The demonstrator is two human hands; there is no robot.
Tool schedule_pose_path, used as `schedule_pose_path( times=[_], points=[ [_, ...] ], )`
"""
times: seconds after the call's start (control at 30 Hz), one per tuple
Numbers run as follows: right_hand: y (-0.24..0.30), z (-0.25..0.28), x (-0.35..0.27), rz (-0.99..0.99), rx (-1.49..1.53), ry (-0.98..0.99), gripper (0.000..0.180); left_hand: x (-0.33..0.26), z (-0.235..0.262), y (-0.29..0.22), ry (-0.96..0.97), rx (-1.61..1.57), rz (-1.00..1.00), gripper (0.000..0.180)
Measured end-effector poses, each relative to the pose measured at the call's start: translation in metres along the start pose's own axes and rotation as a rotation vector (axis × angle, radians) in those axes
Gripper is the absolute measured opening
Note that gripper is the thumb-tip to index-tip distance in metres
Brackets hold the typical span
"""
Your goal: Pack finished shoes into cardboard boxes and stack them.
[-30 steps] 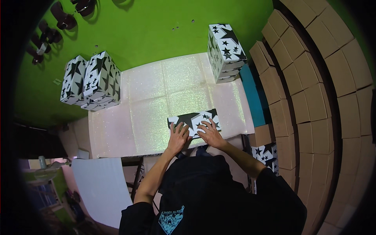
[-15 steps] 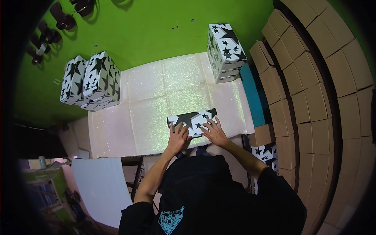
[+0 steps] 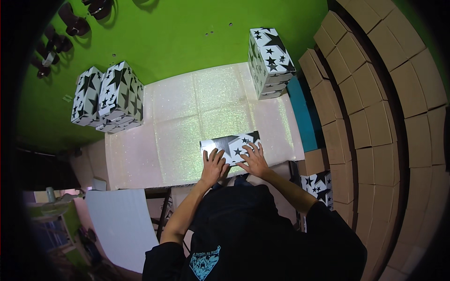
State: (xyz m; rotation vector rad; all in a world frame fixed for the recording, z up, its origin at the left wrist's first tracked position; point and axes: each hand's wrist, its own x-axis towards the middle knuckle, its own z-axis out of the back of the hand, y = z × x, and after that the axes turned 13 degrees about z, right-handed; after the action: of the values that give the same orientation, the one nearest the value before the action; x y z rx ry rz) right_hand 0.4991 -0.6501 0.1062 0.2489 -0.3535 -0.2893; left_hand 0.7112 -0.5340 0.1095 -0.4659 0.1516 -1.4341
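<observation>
A white box with black stars [image 3: 228, 140] lies at the near edge of the shimmering cloth-covered table [image 3: 180, 119], its long side toward me. My left hand [image 3: 214, 165] rests over its left half, fingers spread on the top and thumb near the front edge. On the right half my right hand [image 3: 254, 159] lies with its fingers apart, also touching the top. Neither hand is closed around anything. The front face of the box is partly hidden by my hands.
Stacks of star-patterned boxes stand at the table's far left [image 3: 119, 93] and far right [image 3: 271, 56]. Shelves of brown cardboard boxes [image 3: 365, 126] rise along the right side. Dark brown holders [image 3: 77, 25] are on the green wall [image 3: 183, 37]. A white board [image 3: 119, 225] is at lower left.
The dark edging along the box's far side and corners no longer shows, and its top looks flatter. My fingers have shifted slightly on the top; both hands stay on the box.
</observation>
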Motion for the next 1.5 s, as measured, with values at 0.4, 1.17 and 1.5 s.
schedule_pose_path(
  times=[0.4, 1.17, 1.5],
  points=[
    [0.009, -0.005, 0.012, -0.083, -0.004, 0.046, 0.055, 0.005, 0.001, -0.006, 0.040, 0.041, 0.024, 0.039],
    [0.009, -0.009, 0.012, -0.014, -0.211, 0.157, 0.060, 0.015, -0.013, -0.010, 0.021, 0.143, -0.024, 0.058],
    [-0.023, 0.019, 0.061, -0.026, -0.081, 0.393, 0.105, 0.014, -0.008, -0.009, 0.100, 0.150, 0.021, 0.051]
  ],
)
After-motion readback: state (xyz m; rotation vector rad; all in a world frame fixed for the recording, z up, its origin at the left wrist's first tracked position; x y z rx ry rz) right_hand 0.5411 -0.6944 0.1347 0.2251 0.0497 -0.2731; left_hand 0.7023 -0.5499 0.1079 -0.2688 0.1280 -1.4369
